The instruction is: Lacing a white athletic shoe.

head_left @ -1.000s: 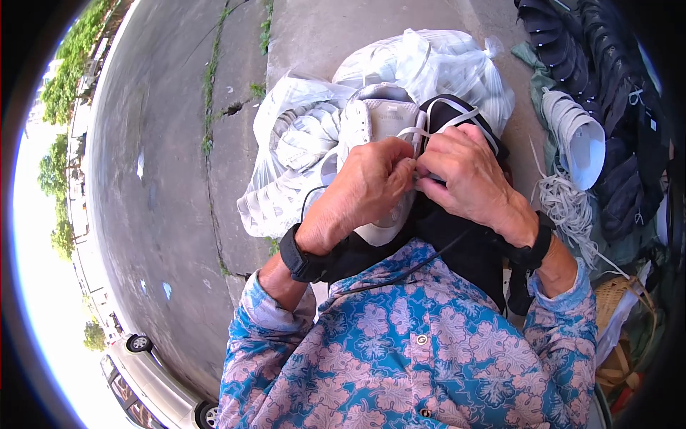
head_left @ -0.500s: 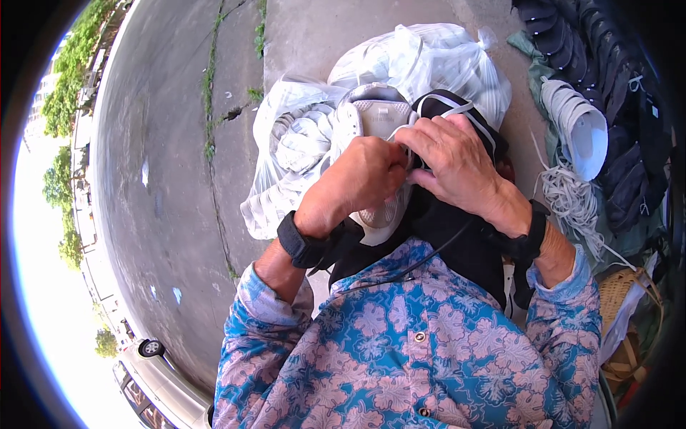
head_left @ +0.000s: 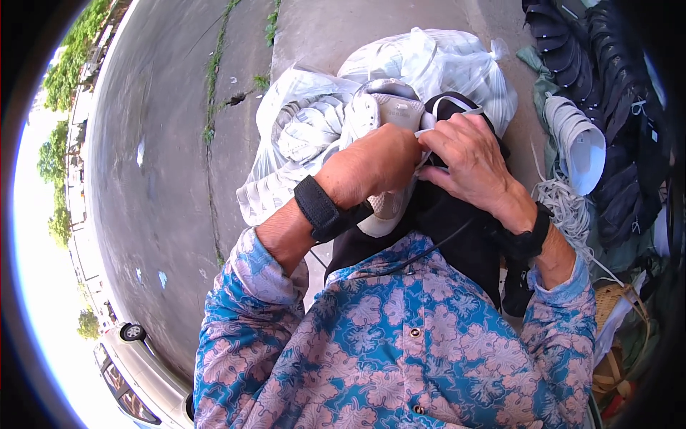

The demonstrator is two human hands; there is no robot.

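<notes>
A pale beige shoe upper [head_left: 401, 111] with no sole lies over my lap, its toe towards me. My left hand [head_left: 375, 164] is curled over its middle, fingers closed and bent away, so what they grip is hidden. Beside it, my right hand [head_left: 468, 154] pinches a flat white shoelace [head_left: 423, 146] between thumb and fingers at the upper's right side. The two hands nearly touch. More of the lace passes above my right hand, across a black item whose kind I cannot tell. Each wrist wears a black strap.
Clear plastic bags of pale shoe uppers [head_left: 429, 61] stand just beyond my lap. At right are stacked white uppers [head_left: 575, 136], a tangle of white laces [head_left: 564, 200], rows of black uppers [head_left: 618, 107] and a wicker basket [head_left: 609, 304]. A parked car [head_left: 143, 375] shows at lower left.
My left hand has moved slightly right and turned over further, now covering more of the shoe upper and hiding its fingers. My right hand has shifted slightly right, still pinching the lace.
</notes>
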